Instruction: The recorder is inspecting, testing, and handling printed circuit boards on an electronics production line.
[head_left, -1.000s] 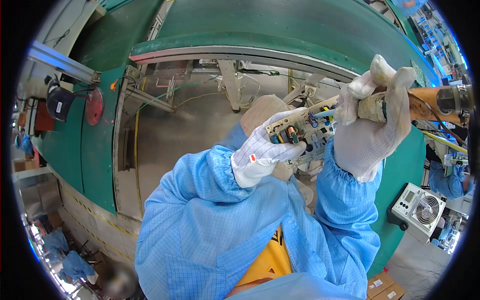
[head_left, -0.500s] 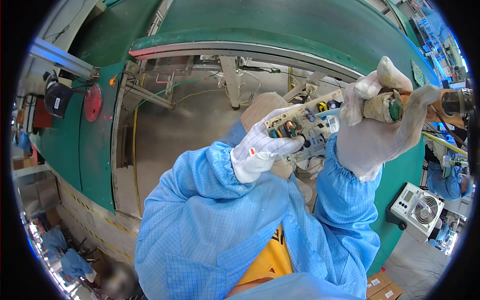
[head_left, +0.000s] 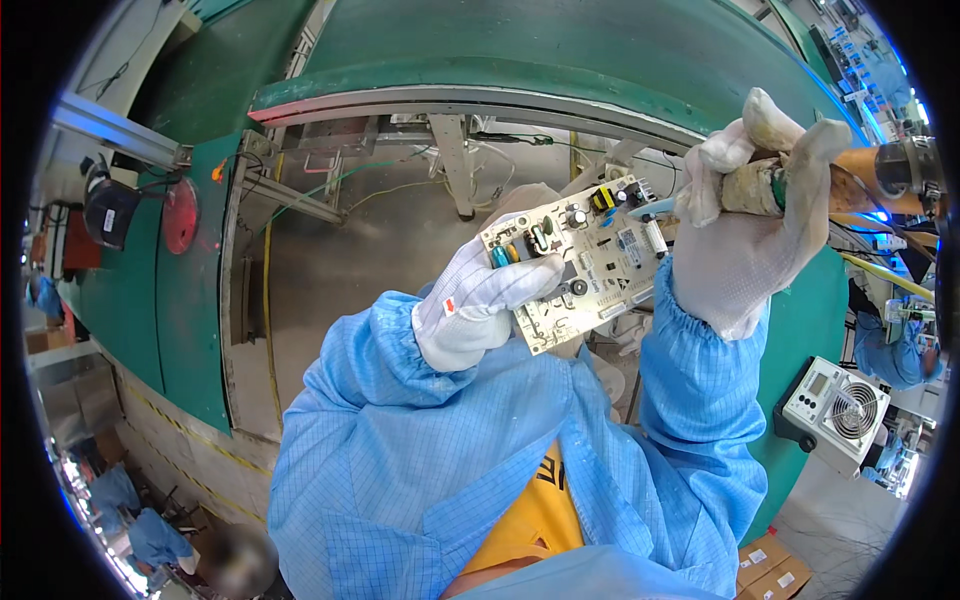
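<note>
In my gloved left hand (head_left: 480, 300) is a cream circuit board (head_left: 600, 260), gripped by its left side with the thumb across its face. Capacitors, coils and a yellow-and-black transformer (head_left: 604, 199) stand on the upward face. My gloved right hand (head_left: 735, 255) wraps round a thick tool (head_left: 750, 188) bound in worn, dirty tape with a green patch. From that hand a light-blue nozzle (head_left: 655, 208) points left, its end close to the board's upper right part. Whether it touches the board I cannot tell. The tool's exact kind does not show.
Right of my right hand is an orange-brown cylinder (head_left: 855, 178) with a dark clamp. A green-topped bench (head_left: 480, 60) runs across the far side. A white fan unit (head_left: 835, 410) stands at the right, with cartons (head_left: 770, 570) below. At left is a red disc (head_left: 181, 215).
The board has come left and tilted, so more of its face shows. My left hand moved left with it. My right hand and the tool shifted slightly up and left.
</note>
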